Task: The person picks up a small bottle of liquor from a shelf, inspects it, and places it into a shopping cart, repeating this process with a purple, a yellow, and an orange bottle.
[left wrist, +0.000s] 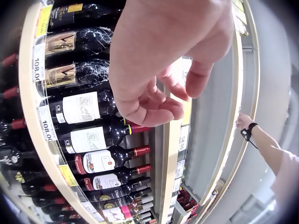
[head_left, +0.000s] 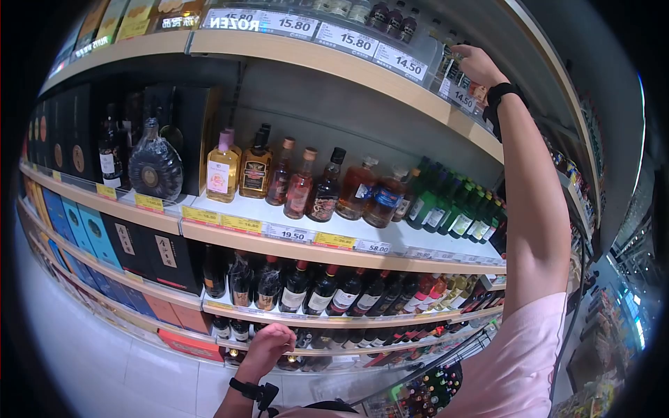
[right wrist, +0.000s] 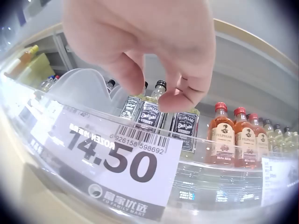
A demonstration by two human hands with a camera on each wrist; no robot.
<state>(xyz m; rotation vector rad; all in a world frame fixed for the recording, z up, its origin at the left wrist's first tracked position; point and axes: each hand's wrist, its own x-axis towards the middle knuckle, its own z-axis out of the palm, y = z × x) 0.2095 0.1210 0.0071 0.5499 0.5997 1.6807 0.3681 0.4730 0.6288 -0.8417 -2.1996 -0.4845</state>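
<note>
I read the right hand (head_left: 477, 66) raised to the top shelf (head_left: 313, 59), fingers loosely bent and gripping nothing. Its fingertips (right wrist: 180, 100) sit just above the black-capped miniature bottles (right wrist: 152, 114), which stand behind the 14.50 price label (right wrist: 117, 158). The left hand (head_left: 268, 345) hangs low in front of the wine bottles (left wrist: 88, 107) on a lower shelf, fingers loosely curled, holding nothing.
</note>
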